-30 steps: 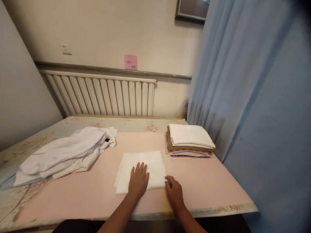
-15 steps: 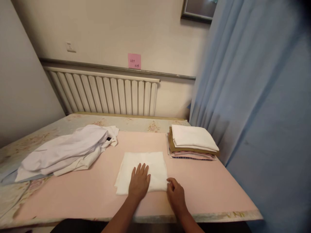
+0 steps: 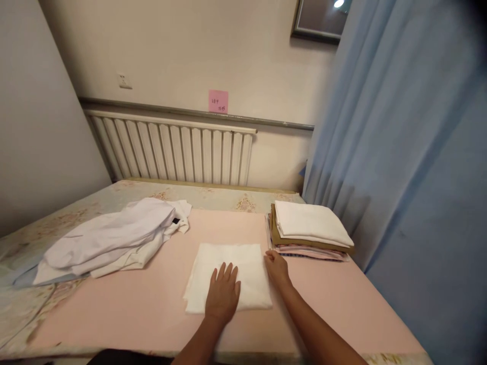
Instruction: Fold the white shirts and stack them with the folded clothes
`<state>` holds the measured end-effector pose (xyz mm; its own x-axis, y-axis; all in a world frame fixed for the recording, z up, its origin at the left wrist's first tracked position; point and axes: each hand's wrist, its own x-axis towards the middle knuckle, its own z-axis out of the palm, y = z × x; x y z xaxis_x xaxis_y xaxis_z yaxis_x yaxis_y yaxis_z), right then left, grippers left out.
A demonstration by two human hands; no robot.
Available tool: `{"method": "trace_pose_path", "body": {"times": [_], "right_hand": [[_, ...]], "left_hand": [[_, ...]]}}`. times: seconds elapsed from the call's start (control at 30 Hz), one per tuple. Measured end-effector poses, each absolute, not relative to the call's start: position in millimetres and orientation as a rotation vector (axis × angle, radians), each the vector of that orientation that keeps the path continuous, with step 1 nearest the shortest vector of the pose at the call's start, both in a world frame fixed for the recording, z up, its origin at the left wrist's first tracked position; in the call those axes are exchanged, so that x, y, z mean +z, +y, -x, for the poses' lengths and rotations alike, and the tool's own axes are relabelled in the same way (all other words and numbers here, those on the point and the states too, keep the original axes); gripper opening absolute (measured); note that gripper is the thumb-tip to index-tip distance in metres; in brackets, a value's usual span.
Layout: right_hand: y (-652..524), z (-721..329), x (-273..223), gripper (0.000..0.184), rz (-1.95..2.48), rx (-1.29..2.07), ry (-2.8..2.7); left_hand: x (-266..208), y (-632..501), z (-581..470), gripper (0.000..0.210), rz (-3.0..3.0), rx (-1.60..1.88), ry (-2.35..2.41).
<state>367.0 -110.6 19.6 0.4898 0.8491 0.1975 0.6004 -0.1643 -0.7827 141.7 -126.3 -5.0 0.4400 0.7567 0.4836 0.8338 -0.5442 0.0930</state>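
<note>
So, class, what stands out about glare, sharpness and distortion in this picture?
Head view: bright glare sits on the framed picture; head view: the folded white cloth shows pale, with little texture; head view: handwriting on the pink note is too soft to read; head view: the radiator slants at left, suggesting wide-angle distortion.

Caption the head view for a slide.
Left hand flat on a folded white cloth, right hand by its right edge, loose garments to the left, folded stack to the right.
</note>
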Motion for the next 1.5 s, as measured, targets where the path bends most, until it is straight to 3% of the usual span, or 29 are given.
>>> {"method": "trace_pose_path", "body": {"times": [0.53,0.77,0.97,1.2,1.37,1.5], "right_hand": [[-27,-364,18,0.017,2.098,0.395,-1.436],[-39,-350,25,0.03,2.092,0.161,-1.404],[-52,-347,15,0.017,2.16,0.063,-1.402],[-76,-315,32,0.041,1.798,-0.21,-1.684],[-114,-263,9,0.043,1.461,-0.227,-1.937],[-133,-247,-14,0.041,1.556,-0.152,-1.912]], "left_hand": [[-10,-127,-141,0.046,2.489,-0.745,-1.403],[-3,-131,-140,0.044,2.469,-0.765,-1.366],[-1,-133,-143,0.041,2.436,-0.778,-1.447],[-1,-132,-143,0.041,2.466,-0.767,-1.489],[-5,-128,-141,0.049,2.563,-0.632,-1.486],[-5,-126,-140,0.052,2.62,-0.544,-1.511]]}}
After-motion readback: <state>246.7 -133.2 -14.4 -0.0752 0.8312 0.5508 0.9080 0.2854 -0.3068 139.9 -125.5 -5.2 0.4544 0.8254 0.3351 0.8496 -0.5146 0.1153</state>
